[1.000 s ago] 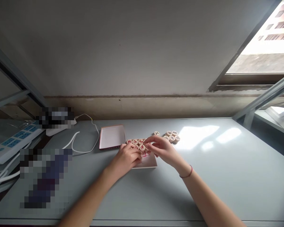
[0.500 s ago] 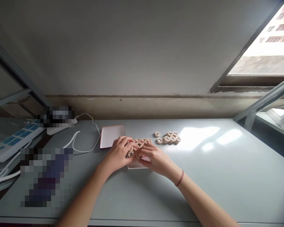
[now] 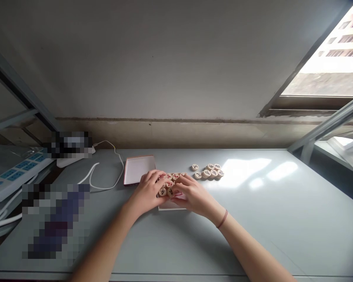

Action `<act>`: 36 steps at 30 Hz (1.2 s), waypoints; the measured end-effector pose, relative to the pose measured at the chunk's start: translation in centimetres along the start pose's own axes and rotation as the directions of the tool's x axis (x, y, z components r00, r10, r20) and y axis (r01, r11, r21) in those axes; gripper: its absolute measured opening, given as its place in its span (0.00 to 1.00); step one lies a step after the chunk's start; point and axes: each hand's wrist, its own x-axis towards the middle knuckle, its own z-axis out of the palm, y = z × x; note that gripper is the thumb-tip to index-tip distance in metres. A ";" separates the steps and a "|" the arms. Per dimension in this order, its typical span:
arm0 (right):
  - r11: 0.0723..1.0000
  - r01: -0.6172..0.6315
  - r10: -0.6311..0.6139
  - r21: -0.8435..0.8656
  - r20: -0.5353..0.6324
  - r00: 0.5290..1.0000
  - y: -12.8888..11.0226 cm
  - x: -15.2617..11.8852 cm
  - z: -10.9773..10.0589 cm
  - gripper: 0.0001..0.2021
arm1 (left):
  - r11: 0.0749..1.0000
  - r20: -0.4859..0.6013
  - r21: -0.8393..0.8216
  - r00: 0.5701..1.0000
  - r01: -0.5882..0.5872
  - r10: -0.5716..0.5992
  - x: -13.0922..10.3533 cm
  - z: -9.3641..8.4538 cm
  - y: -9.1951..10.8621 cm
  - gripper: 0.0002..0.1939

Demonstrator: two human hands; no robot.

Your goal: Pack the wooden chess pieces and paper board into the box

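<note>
A shallow box (image 3: 173, 208) in front of me holds rows of round wooden Chinese chess pieces, marked red at the back and black nearer me. My left hand (image 3: 149, 190) curves around the box's left side, thumb along the near part and fingers at the far edge. In my right hand (image 3: 191, 192), thumb and fingertips close on a black-marked Chinese chess piece (image 3: 170, 192) low in the box, beside another black-marked piece (image 3: 162, 192). The right fingers hide part of the rows. Several loose Chinese chess pieces (image 3: 213, 173) lie to the right, some stacked.
An upturned box lid (image 3: 139, 169) lies behind my left hand. A white cable (image 3: 106, 188) loops left of it. A power strip (image 3: 20, 169) and blurred items stand at the far left. The grey desk (image 3: 270, 227) meets the wall, with sunlight patches at right.
My right hand has lowered the black-marked piece into the box, next to the other black one. The left hand keeps its place. The view has shifted slightly.
</note>
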 end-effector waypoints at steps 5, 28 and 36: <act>0.898 -0.435 0.429 -0.059 -0.097 0.898 2.8 0.4 -2.8 0.11 | 1.000 0.000 -0.009 1.000 0.009 -0.009 0.0 0.0 0.0 0.22; 0.772 -0.604 0.612 -0.195 -0.028 0.791 6.5 0.0 -7.1 0.15 | 0.995 -0.129 -0.089 0.991 -0.051 0.039 0.4 0.4 0.4 0.17; 0.639 -0.682 0.763 -0.357 0.179 0.621 10.3 1.5 -8.1 0.15 | 0.991 -0.192 -0.124 0.981 -0.042 0.017 0.6 0.0 0.7 0.13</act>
